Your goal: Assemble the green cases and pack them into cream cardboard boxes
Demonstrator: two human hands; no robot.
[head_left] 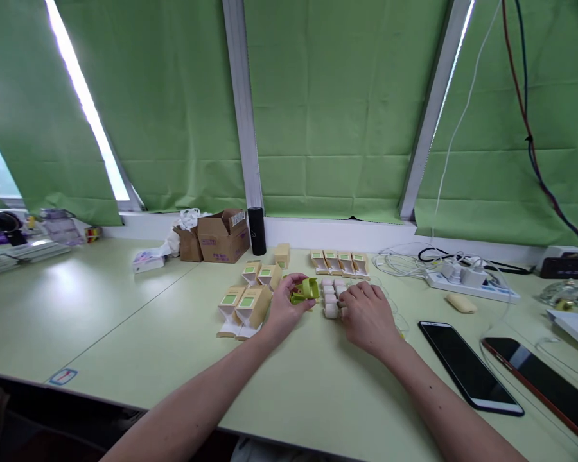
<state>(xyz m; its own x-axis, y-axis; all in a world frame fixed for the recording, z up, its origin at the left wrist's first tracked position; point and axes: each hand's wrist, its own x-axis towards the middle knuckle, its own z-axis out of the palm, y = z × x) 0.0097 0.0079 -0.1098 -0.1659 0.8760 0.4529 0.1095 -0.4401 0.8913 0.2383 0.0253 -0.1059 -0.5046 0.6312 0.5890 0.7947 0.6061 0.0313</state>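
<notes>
My left hand (288, 303) grips a yellow-green plastic piece (308, 290) with a curved, cup-like end, raised slightly over the table. Just right of it stand several small pale pink cylinders (331, 310) in two short rows. My right hand (368, 316) is at the right side of these rows, its fingers bent and closed around one of the cylinders, which is mostly hidden. Several small tan boxes (254, 307) with green labels and opened white-lined flaps are left of my left hand. Another row of such boxes (340, 262) lies behind the cylinders.
Two phones lie at the right, a black-screened one (469, 366) and one in a reddish case (544, 378). Behind them are a white power strip (472, 285), loose cables and a beige oval object (461, 303). A cardboard box (224, 237) and black cylinder (257, 231) stand at the back.
</notes>
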